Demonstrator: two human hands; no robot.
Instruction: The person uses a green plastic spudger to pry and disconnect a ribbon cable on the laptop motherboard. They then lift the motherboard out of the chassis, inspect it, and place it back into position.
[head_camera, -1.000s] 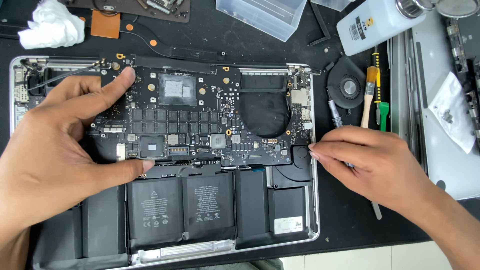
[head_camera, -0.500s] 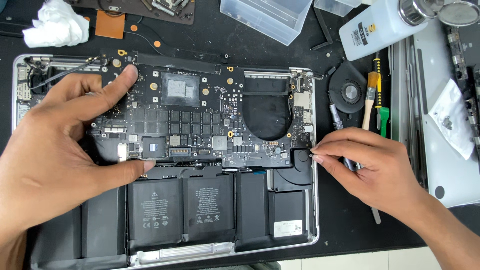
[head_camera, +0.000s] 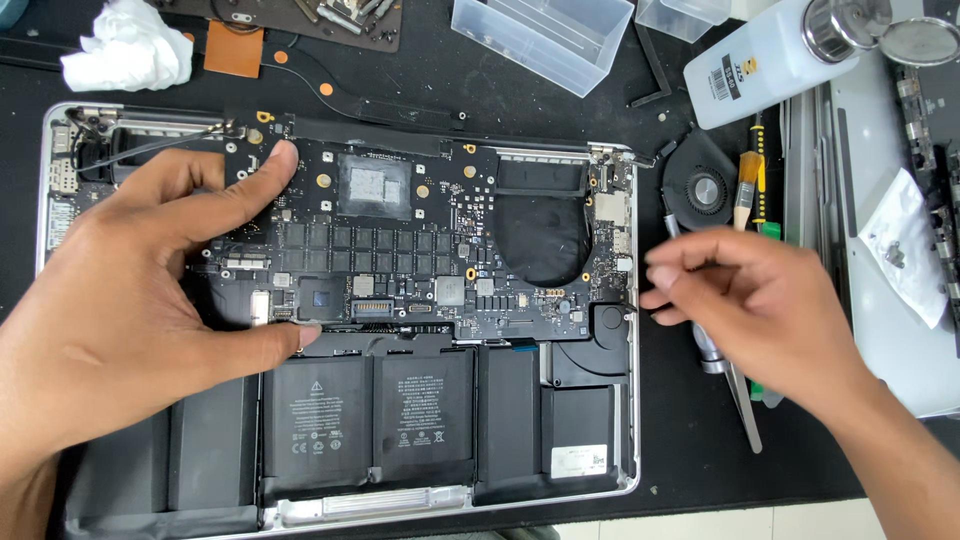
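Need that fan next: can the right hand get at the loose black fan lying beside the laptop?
Probably yes. The right hand hovers just below the fan, which lies uncovered on the mat; only the brush lies close beside it.
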